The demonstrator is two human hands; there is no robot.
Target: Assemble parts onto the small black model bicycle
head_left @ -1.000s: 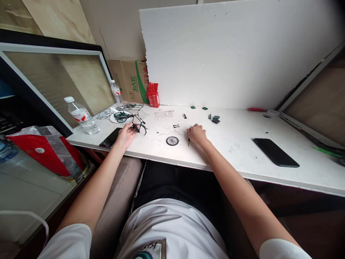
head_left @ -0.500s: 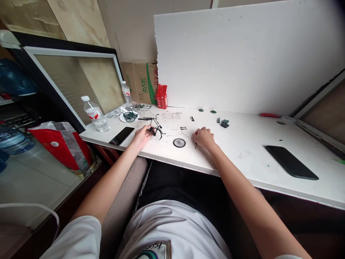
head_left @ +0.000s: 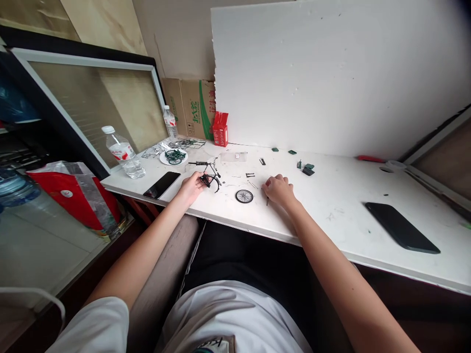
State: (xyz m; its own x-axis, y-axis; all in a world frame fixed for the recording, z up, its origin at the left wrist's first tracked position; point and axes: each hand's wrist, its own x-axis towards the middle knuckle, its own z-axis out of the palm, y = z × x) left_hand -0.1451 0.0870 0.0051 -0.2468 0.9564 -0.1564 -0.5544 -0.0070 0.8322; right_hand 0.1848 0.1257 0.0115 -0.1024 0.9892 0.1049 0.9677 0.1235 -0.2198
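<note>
A small black model bicycle frame (head_left: 209, 180) is gripped by my left hand (head_left: 192, 188) on the left part of the table. One wheel-like curved piece hangs at its lower right. Between my hands lies a loose spoked model wheel (head_left: 244, 196), flat on the white surface. My right hand (head_left: 278, 189) rests on the table to the right of that wheel, its fingers curled. A thin dark piece sticks out below these fingers; its kind is too small to make out. Small black parts (head_left: 250, 175) lie just beyond the wheel.
A black phone (head_left: 162, 185) and a water bottle (head_left: 123, 153) are at the left, near a white plate (head_left: 162, 158) of green parts. Dark green pieces (head_left: 308, 168) lie behind my right hand. Another phone (head_left: 402, 226) is at the right. A white board (head_left: 312, 83) stands behind.
The view has shifted slightly. Both hands keep nearly the same places, and the model bicycle frame stays in my left hand.
</note>
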